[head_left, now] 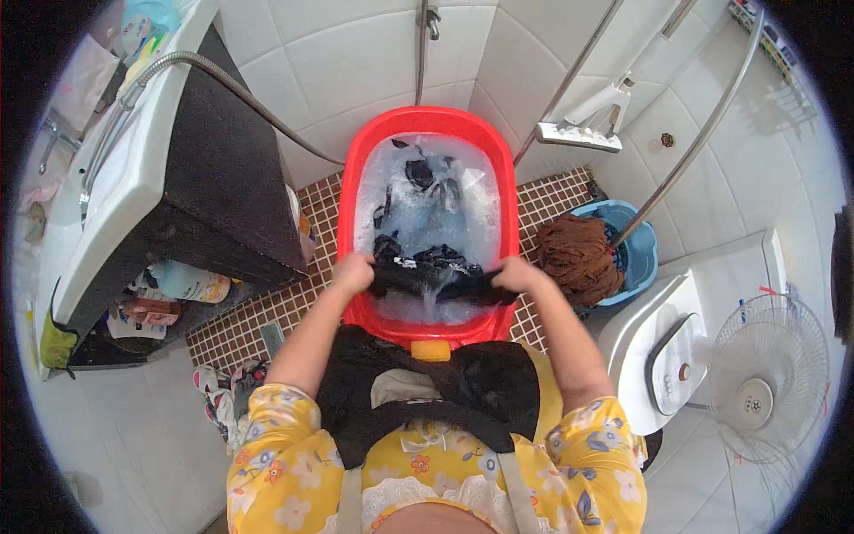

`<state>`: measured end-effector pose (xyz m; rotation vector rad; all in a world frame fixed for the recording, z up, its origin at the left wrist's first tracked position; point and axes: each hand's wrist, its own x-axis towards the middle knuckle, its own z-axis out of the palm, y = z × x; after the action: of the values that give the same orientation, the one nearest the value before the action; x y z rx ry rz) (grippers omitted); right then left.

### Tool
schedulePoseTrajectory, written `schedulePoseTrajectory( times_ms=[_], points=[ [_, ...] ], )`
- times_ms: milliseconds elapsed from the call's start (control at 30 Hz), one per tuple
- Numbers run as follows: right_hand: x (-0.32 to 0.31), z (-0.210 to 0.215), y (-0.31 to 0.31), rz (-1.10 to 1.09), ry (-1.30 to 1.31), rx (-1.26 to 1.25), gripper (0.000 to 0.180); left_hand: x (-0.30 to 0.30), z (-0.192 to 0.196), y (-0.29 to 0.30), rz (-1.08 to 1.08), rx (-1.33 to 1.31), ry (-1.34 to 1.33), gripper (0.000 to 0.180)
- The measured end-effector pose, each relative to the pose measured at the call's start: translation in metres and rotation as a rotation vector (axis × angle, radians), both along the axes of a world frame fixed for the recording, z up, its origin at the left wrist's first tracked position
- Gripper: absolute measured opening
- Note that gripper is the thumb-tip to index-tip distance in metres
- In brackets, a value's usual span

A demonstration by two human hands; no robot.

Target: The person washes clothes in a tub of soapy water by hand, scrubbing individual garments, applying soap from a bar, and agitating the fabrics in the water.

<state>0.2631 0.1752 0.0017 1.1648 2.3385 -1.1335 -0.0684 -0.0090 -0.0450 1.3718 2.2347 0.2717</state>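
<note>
A dark wet garment (436, 278) is stretched sideways between my two hands over the near part of a red tub (509, 205). My left hand (355, 273) is closed on its left end, and my right hand (519, 278) grips the right end. Water streams down from the garment's middle. Cloudy, sudsy water (471, 205) fills the tub, and more dark cloth (419, 173) floats toward its far end. A yellow plug (431, 350) sits at the tub's near end.
To the right, a blue bucket (648, 240) holds a brown mop (578, 258), its handle leaning up; a toilet (663, 347) and fan (756, 383) stand nearer. A dark washstand cabinet (222, 160) with a shower hose (240, 93) is left. A white-headed squeegee (578, 135) leans behind.
</note>
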Motion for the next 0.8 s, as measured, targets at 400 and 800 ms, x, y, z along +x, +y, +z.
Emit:
schedulePoseTrajectory(
  times_ms=[400, 800],
  points=[
    [0.014, 0.242, 0.009, -0.605, 0.979, -0.209, 0.021, -0.017, 0.225, 0.038, 0.304, 0.827, -0.711, 0.011],
    [-0.009, 0.268, -0.023, -0.717, 1.268, -0.386, 0.024, -0.012, 0.230, 0.033, 0.346, 0.801, -0.908, 0.011]
  ],
)
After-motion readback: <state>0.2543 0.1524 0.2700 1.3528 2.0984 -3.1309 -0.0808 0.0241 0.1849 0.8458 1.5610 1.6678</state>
